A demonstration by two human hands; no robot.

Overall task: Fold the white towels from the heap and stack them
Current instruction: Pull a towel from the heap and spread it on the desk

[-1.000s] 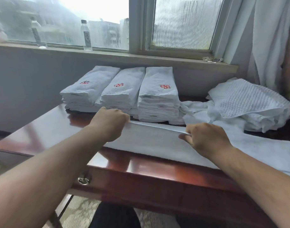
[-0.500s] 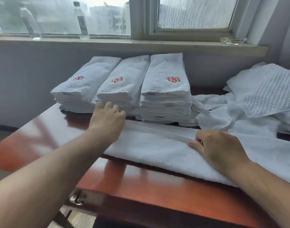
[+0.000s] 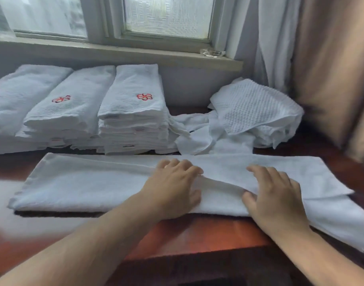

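Note:
A long white towel, folded lengthwise, lies across the reddish wooden table. My left hand rests flat on its middle with the fingers spread. Just to the right, my right hand presses flat on the upper layer, thumb at the fold's edge. Behind the towel stand three stacks of folded white towels with red flower emblems. To their right sits the loose heap of white towels.
A windowsill runs behind the stacks, with a small glass dish on it. White and beige curtains hang at the right. The towel's right end hangs over the table's near edge.
Both hands let go of the towel's far edge and now lie flat on its middle. My left hand slid right toward the right hand. The camera moved closer and rightward.

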